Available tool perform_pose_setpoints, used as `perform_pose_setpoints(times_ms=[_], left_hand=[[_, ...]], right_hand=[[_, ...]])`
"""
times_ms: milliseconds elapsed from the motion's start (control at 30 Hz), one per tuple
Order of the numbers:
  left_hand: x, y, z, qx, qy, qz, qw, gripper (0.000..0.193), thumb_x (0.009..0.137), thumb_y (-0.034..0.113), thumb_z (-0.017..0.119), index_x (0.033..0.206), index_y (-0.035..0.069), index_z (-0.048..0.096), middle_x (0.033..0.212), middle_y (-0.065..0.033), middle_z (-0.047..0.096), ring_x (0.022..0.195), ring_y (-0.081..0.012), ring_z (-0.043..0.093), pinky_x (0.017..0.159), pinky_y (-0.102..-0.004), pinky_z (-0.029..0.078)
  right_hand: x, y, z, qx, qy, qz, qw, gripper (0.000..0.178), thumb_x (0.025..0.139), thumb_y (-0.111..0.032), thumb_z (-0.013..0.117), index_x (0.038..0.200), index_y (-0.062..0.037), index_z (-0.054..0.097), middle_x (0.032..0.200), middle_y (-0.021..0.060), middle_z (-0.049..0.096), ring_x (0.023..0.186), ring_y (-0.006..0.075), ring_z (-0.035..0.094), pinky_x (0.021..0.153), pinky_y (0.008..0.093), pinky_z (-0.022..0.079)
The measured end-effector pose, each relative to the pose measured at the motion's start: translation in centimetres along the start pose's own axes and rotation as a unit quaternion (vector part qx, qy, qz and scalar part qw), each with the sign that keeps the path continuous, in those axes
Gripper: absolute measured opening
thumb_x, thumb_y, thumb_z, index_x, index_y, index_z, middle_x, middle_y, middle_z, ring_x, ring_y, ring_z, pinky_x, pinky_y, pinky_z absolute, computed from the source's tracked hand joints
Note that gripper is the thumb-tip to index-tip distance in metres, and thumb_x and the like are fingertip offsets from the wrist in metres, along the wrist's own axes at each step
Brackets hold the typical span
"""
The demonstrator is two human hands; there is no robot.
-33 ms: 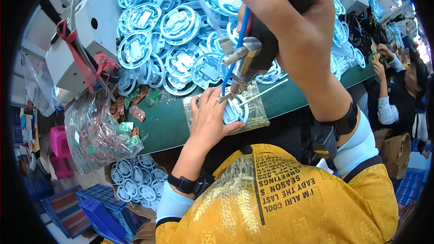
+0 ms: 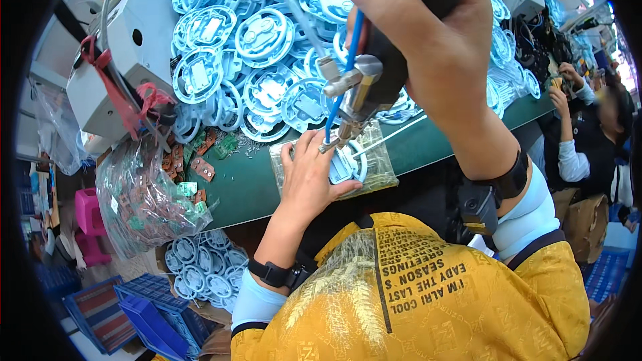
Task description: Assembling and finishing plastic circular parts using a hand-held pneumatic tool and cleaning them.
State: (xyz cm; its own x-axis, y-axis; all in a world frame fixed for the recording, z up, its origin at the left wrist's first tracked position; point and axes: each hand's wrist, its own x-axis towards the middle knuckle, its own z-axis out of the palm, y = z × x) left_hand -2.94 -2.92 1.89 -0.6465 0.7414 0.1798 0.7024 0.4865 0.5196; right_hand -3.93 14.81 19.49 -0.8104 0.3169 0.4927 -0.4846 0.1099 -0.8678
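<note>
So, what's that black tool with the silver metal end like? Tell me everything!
The black tool with the silver metal end has a plastic-looking body, gripped in the right hand. It slants down to the left; the picture's edge cuts off its top. A thin blue tube runs alongside, and a clear hose leads to its side fitting. Its narrow tip is by the left hand, over a light blue plastic piece; contact is unclear.

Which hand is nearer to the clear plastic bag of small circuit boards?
Left. The left hand holds a light-blue part, to the right of the plastic bag; the right hand grips a black tool, higher in the picture and farther right.
</note>
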Motion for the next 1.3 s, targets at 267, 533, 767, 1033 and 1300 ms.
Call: perform_pose_setpoints(times_ms=[267, 533, 767, 1033, 1300], left_hand=[[-0.3, 0.2, 0.5, 0.012, 0.0, -0.009, 1.0, 0.087, 0.058, 0.041, 0.091, 0.131, 0.008, 0.058, 0.135, -0.0115, 0.054, 0.132, -0.0323, 0.043, 0.107, -0.0569, 0.027], [-1.6, 0.0, 1.2, 0.032, -0.001, -0.038, 0.999, 0.095, 0.059, 0.043, 0.091, 0.138, 0.008, 0.05, 0.14, -0.0131, 0.05, 0.136, -0.0324, 0.041, 0.11, -0.0575, 0.024], [-4.3, 0.6, 2.0, 0.013, 0.118, -0.035, 0.992, 0.1, 0.059, 0.034, 0.092, 0.142, 0.003, 0.044, 0.136, -0.0155, 0.049, 0.133, -0.0343, 0.044, 0.11, -0.0574, 0.024], [-4.4, 0.3, 2.3, 0.016, 0.121, -0.04, 0.992, 0.098, 0.058, 0.033, 0.092, 0.141, 0.004, 0.047, 0.13, -0.0137, 0.05, 0.13, -0.0342, 0.045, 0.108, -0.0593, 0.027], [-4.4, 0.3, 2.5, 0.027, 0.125, -0.038, 0.991, 0.099, 0.058, 0.031, 0.093, 0.14, 0.002, 0.046, 0.129, -0.0159, 0.05, 0.129, -0.0347, 0.046, 0.108, -0.0586, 0.028]], right_hand=[[-1.0, 1.5, -0.2, -0.04, -0.007, -0.055, 0.998, 0.017, 0.081, -0.002, 0.071, 0.091, -0.0012, 0.057, 0.07, -0.003, 0.054, 0.06, 0.0047, 0.05, 0.053, 0.0235, 0.04], [-0.7, -1.4, -1.1, 0.029, -0.035, -0.035, 0.998, 0.016, 0.085, -0.005, 0.072, 0.094, -0.0008, 0.059, 0.073, -0.0012, 0.058, 0.062, 0.0054, 0.053, 0.054, 0.023, 0.043], [-2.7, -2.6, -1.5, 0.028, -0.032, -0.054, 0.998, 0.011, 0.084, -0.003, 0.072, 0.086, -0.0001, 0.062, 0.068, 0.0012, 0.061, 0.056, 0.0065, 0.057, 0.051, 0.0219, 0.043], [-3.5, -2.1, -1.0, 0.036, -0.019, -0.006, 0.999, 0.014, 0.081, 0.0, 0.072, 0.089, 0.0001, 0.061, 0.071, 0.0009, 0.06, 0.057, 0.0059, 0.057, 0.05, 0.023, 0.044], [-3.6, -0.2, -0.1, 0.016, -0.05, -0.031, 0.998, 0.017, 0.082, -0.002, 0.072, 0.093, -0.0015, 0.06, 0.071, -0.001, 0.059, 0.06, 0.0056, 0.055, 0.052, 0.0236, 0.043]])
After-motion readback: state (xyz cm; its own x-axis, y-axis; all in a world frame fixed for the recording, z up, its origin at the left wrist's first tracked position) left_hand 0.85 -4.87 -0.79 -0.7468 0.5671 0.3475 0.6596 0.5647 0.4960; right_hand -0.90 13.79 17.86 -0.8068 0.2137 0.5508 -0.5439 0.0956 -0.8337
